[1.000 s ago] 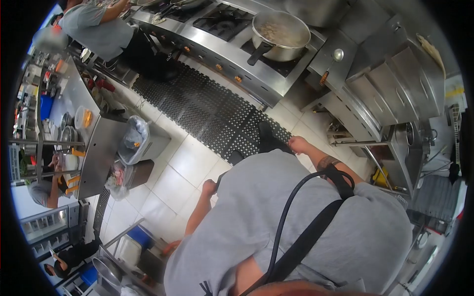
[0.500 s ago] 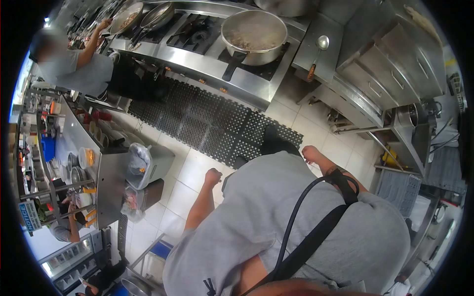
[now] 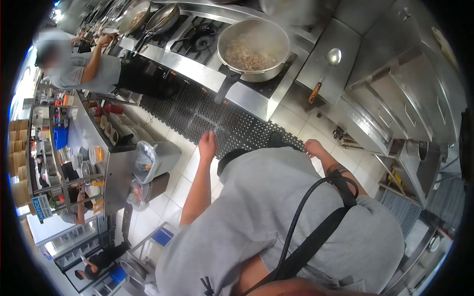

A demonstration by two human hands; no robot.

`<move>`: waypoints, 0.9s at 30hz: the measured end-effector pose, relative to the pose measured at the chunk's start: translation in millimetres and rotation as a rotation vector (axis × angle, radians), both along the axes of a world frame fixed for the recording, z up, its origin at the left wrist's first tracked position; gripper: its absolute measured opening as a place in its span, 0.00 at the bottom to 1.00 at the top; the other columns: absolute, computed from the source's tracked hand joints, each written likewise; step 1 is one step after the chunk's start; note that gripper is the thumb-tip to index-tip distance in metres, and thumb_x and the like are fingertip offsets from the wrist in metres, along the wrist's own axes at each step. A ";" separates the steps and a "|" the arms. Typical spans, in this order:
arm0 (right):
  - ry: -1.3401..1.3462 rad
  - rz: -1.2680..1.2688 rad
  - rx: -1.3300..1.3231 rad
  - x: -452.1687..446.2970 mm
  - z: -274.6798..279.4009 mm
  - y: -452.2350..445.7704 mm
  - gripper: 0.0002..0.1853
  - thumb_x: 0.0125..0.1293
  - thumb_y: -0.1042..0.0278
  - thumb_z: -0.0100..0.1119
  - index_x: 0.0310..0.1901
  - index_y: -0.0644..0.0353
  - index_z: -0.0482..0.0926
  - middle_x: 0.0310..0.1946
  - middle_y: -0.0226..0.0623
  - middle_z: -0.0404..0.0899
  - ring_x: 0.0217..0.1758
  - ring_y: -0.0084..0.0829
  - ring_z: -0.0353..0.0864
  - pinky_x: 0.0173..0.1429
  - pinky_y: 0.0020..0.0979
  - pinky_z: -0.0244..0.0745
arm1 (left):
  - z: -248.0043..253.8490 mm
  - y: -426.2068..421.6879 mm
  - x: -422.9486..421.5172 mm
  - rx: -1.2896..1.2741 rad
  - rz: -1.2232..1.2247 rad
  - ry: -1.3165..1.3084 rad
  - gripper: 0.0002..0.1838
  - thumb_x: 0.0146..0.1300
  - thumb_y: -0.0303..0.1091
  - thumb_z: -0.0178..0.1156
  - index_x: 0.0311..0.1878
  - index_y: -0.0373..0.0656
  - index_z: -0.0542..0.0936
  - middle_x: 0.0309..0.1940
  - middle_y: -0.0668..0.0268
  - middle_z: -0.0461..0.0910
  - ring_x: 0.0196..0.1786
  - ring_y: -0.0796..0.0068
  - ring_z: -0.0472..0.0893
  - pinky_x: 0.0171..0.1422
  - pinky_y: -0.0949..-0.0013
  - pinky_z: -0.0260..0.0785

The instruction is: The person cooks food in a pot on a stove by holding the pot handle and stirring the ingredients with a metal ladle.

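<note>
Pot (image 3: 260, 76) of browned food (image 3: 251, 53) on the stove (image 3: 202, 74), steaming, with spoon (image 3: 316, 90) lying alongside

Stood facing the stove at the edge of a black perforated mat (image 3: 182, 116), with the pot straight ahead and its long black handle (image 3: 228, 86) pointing back over the stove's front edge.

Had the food already in the pot, in small browned pieces across the bottom, giving off steam. Looked, by that colour and steam, well under way; could not tell how nearly cooked. Had all the visible pieces yet in the pot, none lifted out.

Held the left hand (image 3: 208, 144) raised in front of the body, nearest the pot's handle but not touching. Held the right hand (image 3: 312, 147) close to the right side of the body. Had the hands well apart, around nothing visible; could not tell from this angle how tightly closed.

Had the spoon resting on the metal bench (image 3: 340, 39) just right of the stove, wooden grip toward the body, out of the food and out of reach of any stirring at that moment.

Noticed a co-worker (image 3: 106, 74) farther left along the stove, with a pan (image 3: 143, 22) of food close by.
</note>
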State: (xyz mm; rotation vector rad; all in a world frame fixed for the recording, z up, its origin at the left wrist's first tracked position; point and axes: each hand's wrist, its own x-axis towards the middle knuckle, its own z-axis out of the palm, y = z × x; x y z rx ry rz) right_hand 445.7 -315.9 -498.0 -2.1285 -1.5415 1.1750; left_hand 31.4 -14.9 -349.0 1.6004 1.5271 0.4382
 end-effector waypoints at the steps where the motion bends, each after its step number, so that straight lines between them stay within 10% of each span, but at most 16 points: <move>1: 0.073 -0.053 -0.054 8.8 6.0 6.8 0.07 0.55 0.72 0.49 0.33 0.60 0.77 0.25 0.39 0.77 0.21 0.33 0.77 0.19 0.34 0.73 | 43.8 7.3 30.1 0.079 0.022 -0.047 0.16 0.63 0.41 0.52 0.42 0.36 0.77 0.29 0.57 0.78 0.31 0.66 0.77 0.40 0.65 0.68; 9: 0.434 -0.656 -0.322 42.0 50.3 29.0 0.08 0.57 0.72 0.48 0.39 0.57 0.73 0.27 0.38 0.74 0.18 0.29 0.75 0.18 0.32 0.72 | 115.3 53.4 133.6 0.798 -0.327 0.114 0.21 0.63 0.41 0.53 0.54 0.36 0.73 0.47 0.53 0.75 0.42 0.60 0.75 0.51 0.63 0.67; 14: 0.449 -0.699 -0.291 23.0 53.2 4.0 0.09 0.60 0.66 0.47 0.38 0.60 0.72 0.28 0.39 0.75 0.24 0.32 0.78 0.21 0.32 0.74 | 93.9 76.0 115.0 -0.018 0.083 -0.330 0.23 0.64 0.47 0.52 0.49 0.36 0.77 0.42 0.54 0.79 0.38 0.66 0.79 0.43 0.68 0.70; 16: 0.470 -0.746 -0.286 14.5 51.8 -14.0 0.10 0.62 0.65 0.46 0.38 0.62 0.72 0.26 0.39 0.75 0.25 0.33 0.78 0.22 0.32 0.74 | 46.6 79.1 83.9 -0.034 0.059 -0.085 0.20 0.64 0.45 0.52 0.44 0.35 0.78 0.32 0.56 0.81 0.30 0.68 0.80 0.33 0.64 0.70; 19: 0.111 -0.162 -0.233 22.6 -11.7 -59.7 0.09 0.60 0.69 0.46 0.34 0.64 0.74 0.28 0.42 0.77 0.27 0.35 0.82 0.23 0.34 0.79 | -35.1 59.3 28.4 -0.056 -0.508 0.525 0.15 0.60 0.41 0.53 0.35 0.36 0.79 0.27 0.54 0.79 0.31 0.65 0.80 0.35 0.61 0.70; 22: 0.134 -0.190 -0.146 21.5 -31.3 -85.0 0.09 0.63 0.67 0.44 0.36 0.61 0.72 0.27 0.41 0.77 0.26 0.36 0.82 0.22 0.36 0.78 | -121.2 21.5 -37.2 -0.129 -1.019 0.366 0.10 0.60 0.35 0.49 0.32 0.41 0.78 0.28 0.54 0.79 0.30 0.62 0.79 0.34 0.57 0.70; 24: 0.642 -1.033 -0.456 16.8 24.1 -71.4 0.07 0.63 0.67 0.45 0.37 0.57 0.71 0.26 0.39 0.76 0.23 0.36 0.80 0.20 0.36 0.76 | -94.7 -0.1 -26.1 -0.488 -0.877 0.449 0.09 0.58 0.33 0.51 0.34 0.40 0.78 0.30 0.54 0.79 0.30 0.62 0.79 0.31 0.56 0.70; 27: 0.655 -1.057 -0.429 22.9 40.5 -65.8 0.05 0.62 0.66 0.46 0.36 0.55 0.72 0.24 0.37 0.75 0.20 0.33 0.78 0.19 0.34 0.74 | -88.4 -13.7 -22.8 -0.545 -0.896 0.574 0.11 0.53 0.33 0.56 0.39 0.38 0.78 0.35 0.51 0.79 0.33 0.60 0.80 0.32 0.55 0.70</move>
